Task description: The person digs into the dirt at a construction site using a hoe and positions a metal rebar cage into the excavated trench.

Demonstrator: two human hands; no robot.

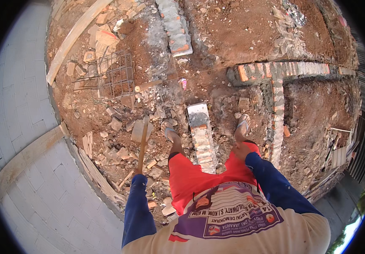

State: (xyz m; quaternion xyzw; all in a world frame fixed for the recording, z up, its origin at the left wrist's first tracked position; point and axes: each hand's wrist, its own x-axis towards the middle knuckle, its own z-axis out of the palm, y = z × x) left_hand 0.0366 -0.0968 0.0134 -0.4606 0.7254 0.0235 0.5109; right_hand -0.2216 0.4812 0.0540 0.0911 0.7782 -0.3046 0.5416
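Far left: grey block surface (21, 106), bordered at its upper edge by a curved wooden plank (74, 40). Next, 1 steel rebar cage (122, 76) lies on rubble-strewn soil.

The left hand (138, 171) is closed around the near end of a wooden shaft (143, 146), which points forward, left of the left foot (169, 130). A pale flat piece (137, 130) shows beneath the shaft's far end; whether it is a blade or a loose slab cannot be determined.

Centre: 1 low brick course (202, 142) runs between the 2 sandalled feet. The right hand (242, 150) is at the right leg of the red shorts (186, 178), fingers bent; whether it grips the cloth cannot be told. No tool is visible in it.

Right: 1 T-shaped brick course (278, 101), with a loose brick (286, 131) beside its stem.

Assessment: the step in hand appears to be carrying or positioning the shaft while astride the course. A working stroke would probably call for 2 hands on it and firm footing clear of the rubble.
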